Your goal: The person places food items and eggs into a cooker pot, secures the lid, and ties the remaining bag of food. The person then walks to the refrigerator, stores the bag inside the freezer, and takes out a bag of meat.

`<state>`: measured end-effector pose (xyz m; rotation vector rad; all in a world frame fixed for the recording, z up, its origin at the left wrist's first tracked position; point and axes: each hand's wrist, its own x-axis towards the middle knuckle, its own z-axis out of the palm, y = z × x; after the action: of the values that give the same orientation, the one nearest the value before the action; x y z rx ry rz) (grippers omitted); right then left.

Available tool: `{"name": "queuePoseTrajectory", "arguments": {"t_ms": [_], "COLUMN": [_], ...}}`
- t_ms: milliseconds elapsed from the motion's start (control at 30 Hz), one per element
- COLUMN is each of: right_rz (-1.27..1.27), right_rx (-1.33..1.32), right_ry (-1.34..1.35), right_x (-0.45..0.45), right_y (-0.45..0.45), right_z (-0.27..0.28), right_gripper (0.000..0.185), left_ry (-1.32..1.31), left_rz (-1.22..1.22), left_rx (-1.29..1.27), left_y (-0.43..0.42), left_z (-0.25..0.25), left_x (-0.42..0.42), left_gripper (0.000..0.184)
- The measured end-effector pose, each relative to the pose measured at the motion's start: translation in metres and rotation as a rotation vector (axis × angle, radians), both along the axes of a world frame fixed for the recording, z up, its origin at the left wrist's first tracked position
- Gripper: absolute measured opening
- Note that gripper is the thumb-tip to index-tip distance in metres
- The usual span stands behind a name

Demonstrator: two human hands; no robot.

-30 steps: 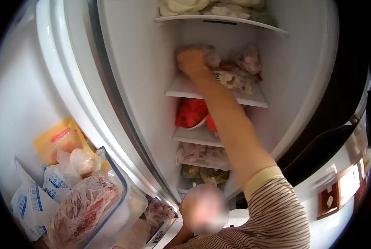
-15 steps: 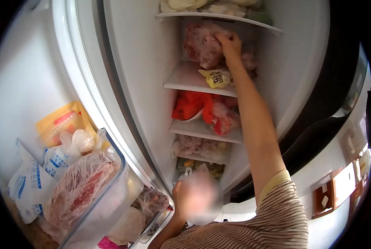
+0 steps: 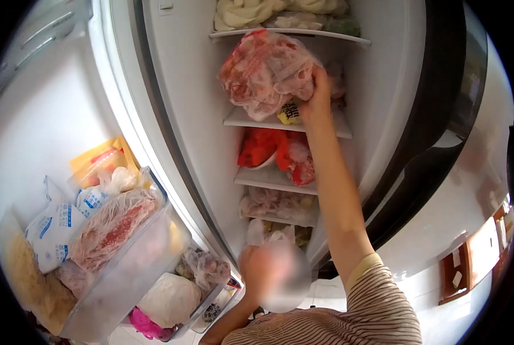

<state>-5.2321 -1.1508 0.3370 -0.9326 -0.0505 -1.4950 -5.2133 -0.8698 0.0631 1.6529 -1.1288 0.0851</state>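
Note:
My right hand (image 3: 319, 91) grips the side of a large clear plastic bag of frozen meat (image 3: 265, 75), pinkish red and frosty. The bag is in front of an upper freezer shelf (image 3: 288, 122), its bulk overhanging the shelf edge. Beneath it, a yellow packet with dark print (image 3: 289, 113) is partly covered. Low in the view, my left hand (image 3: 257, 269) is closed on a pale plastic bag (image 3: 277, 233) whose top sticks up above the fingers. A blurred patch hides part of that hand and the bag's contents.
Lower shelves hold red bags (image 3: 262, 146) and bagged frozen food (image 3: 277, 206). Dough-like pale items (image 3: 248, 12) lie on the top shelf. At left, the open door's bin (image 3: 116, 287) carries wrapped meat (image 3: 116, 230) and white-blue packs (image 3: 56, 233); a white bag (image 3: 170, 299) sits lower.
My right hand has drawn the bag of frozen meat outward from the shelf and slightly left, so it looks larger. The left hand stays low with its bag. The view has shifted slightly.

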Motion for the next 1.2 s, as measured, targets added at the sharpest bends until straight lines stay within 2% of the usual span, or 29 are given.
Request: {"name": "queuePoseTrajectory", "arguments": {"t_ms": [33,67,133,267,300,400,533,600,633,700,833,933,1033,1200], "right_rz": [0.05,0.099,0.137,0.286,0.294,0.331,0.383,0.385,0.371,0.343,0.364,0.41,0.366,0.19], "right_rx": [0.089,0.18,0.169,0.329,0.363,0.479,0.642,0.646,0.649,0.651,0.641,0.519,0.37,0.05], "right_ry": [-0.026,-0.05,-0.072,-0.061,-0.022,0.059,0.107,0.188,0.231,0.317,0.314,0.346,0.417,0.617], "right_x": [-0.003,-0.007,-0.009,-0.026,-0.03,-0.042,-0.053,-0.064,-0.068,-0.078,-0.097,-0.116,-0.138,-0.173], "right_y": [0.032,0.051,0.051,0.102,0.112,0.131,0.15,0.159,0.161,0.166,0.173,0.181,0.198,0.229], "right_z": [0.007,0.007,-0.013,-0.035,-0.044,-0.072,-0.116,-0.132,-0.138,-0.151,-0.168,-0.184,-0.188,-0.19], "right_gripper": [0.038,0.038,0.039,0.036,0.035,0.034,0.037,0.039,0.04,0.042,0.042,0.042,0.045,0.057], "left_ry": [-0.075,-0.001,0.145,0.6,0.797,1.172,1.407,1.4,1.393,1.373,1.235,1.14,1.054,1.233], "left_rz": [-0.015,-0.029,-0.054,-0.103,-0.171,-0.188,-0.256,-0.379,-0.382,-0.471,-0.554,-0.388,-0.317,-0.435], "left_rx": [-0.02,0.02,0.101,0.087,-0.006,-0.012,0.043,-0.152,-0.198,-0.26,-0.36,-0.313,-0.133,-0.147], "left_y": [0.0,0.001,0.0,-0.003,-0.001,0.003,0.011,0.016,0.022,0.033,0.044,0.043,0.053,0.065], "left_z": [0.002,0.001,0.0,-0.027,-0.012,0.01,0.038,0.044,0.044,0.053,0.075,0.071,0.064,0.032], "left_x": [0.002,0.003,0.005,0.019,0.012,0.005,0.008,0.007,0.007,0.008,-0.01,-0.02,-0.03,-0.04], "left_gripper": [0.019,0.02,0.021,0.018,0.015,0.012,0.018,0.019,0.03,0.041,0.06,0.066,0.069,0.063]}}
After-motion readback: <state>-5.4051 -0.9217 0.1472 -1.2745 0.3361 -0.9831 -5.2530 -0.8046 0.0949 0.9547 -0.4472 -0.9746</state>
